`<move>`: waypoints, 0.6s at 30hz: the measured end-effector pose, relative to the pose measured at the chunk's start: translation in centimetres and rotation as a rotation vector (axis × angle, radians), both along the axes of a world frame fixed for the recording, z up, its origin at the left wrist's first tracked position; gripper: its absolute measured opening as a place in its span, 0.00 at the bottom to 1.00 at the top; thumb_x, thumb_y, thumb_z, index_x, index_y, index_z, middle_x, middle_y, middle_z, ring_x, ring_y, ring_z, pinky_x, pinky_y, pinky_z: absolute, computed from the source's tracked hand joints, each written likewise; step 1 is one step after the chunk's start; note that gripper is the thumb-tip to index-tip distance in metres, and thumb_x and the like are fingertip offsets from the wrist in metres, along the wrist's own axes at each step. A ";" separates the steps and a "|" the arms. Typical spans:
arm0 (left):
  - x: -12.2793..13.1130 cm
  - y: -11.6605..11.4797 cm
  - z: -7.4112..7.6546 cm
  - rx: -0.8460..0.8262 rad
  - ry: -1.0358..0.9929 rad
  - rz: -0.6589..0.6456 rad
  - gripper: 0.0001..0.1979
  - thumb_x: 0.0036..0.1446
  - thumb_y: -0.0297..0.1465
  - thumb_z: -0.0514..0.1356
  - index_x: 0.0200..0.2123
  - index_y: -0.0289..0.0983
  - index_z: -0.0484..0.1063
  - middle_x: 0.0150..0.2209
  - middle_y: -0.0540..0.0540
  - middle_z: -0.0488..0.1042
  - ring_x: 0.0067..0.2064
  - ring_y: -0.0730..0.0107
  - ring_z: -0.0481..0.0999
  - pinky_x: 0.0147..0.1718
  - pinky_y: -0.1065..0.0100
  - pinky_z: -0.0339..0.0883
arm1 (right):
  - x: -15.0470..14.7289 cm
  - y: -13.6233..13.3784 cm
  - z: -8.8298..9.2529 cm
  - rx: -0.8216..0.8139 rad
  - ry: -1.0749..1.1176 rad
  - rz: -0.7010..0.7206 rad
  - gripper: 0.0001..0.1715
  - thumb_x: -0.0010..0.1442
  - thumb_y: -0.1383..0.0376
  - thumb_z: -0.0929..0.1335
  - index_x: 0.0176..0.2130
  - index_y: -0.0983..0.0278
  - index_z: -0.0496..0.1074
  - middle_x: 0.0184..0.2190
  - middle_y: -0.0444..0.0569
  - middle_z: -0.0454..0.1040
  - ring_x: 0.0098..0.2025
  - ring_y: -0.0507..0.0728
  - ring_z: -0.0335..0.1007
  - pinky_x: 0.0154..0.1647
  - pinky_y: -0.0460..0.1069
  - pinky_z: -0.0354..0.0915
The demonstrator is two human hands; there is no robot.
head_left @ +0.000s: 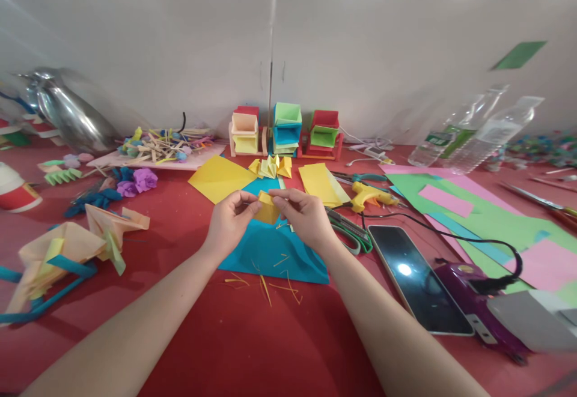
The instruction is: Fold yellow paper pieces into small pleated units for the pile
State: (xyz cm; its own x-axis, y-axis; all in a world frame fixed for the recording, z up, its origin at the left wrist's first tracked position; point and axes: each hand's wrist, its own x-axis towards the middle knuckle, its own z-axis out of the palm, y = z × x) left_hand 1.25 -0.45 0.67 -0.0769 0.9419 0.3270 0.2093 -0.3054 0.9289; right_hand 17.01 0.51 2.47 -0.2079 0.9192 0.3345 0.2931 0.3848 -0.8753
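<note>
Between my two hands is a small folded piece of yellow paper [268,209]. My left hand [232,217] pinches its left edge with thumb and fingers. On the other side my right hand [304,212] grips the right edge the same way. Below them lies a blue paper sheet [270,256], with thin yellow paper strips [265,290] on and in front of it. Just beyond my hands stand several folded yellow paper pieces [270,166]. Flat yellow sheets lie to the left [220,179] and right [321,184] of these.
Paper box models [287,127] stand along the white partition [180,42]. To the right are green-handled scissors [354,238], a yellow glue gun [372,196], a phone [417,277], a purple power strip [478,307] and plastic bottles [491,136]. A steel jug [72,112] stands left.
</note>
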 end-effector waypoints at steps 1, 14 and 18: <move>0.0 0.0 0.0 -0.006 0.014 0.000 0.08 0.50 0.36 0.60 0.30 0.36 0.70 0.27 0.49 0.73 0.30 0.72 0.71 0.29 0.72 0.64 | 0.0 0.0 0.0 0.018 -0.019 0.000 0.16 0.56 0.61 0.64 0.42 0.63 0.75 0.25 0.46 0.72 0.23 0.50 0.64 0.24 0.45 0.60; 0.1 -0.1 0.0 0.023 -0.041 -0.005 0.11 0.48 0.34 0.62 0.33 0.37 0.65 0.26 0.51 0.71 0.28 0.73 0.71 0.26 0.74 0.63 | 0.0 0.1 -0.4 0.025 -0.070 -0.040 0.17 0.54 0.58 0.66 0.42 0.62 0.75 0.29 0.47 0.76 0.23 0.50 0.61 0.25 0.46 0.59; 0.3 -0.3 -0.1 0.033 -0.006 -0.022 0.09 0.49 0.33 0.61 0.32 0.37 0.65 0.27 0.51 0.71 0.28 0.73 0.71 0.26 0.74 0.64 | 0.2 0.3 -0.5 0.028 -0.102 -0.033 0.17 0.54 0.55 0.66 0.38 0.62 0.76 0.30 0.47 0.77 0.25 0.51 0.63 0.26 0.47 0.59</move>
State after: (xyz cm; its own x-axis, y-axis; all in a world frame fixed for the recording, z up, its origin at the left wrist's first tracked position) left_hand 1.59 -0.74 0.58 -0.0582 0.9321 0.3574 0.1963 -0.3404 0.9196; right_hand 17.20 0.76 1.97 -0.2123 0.9164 0.3392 0.3928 0.3979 -0.8291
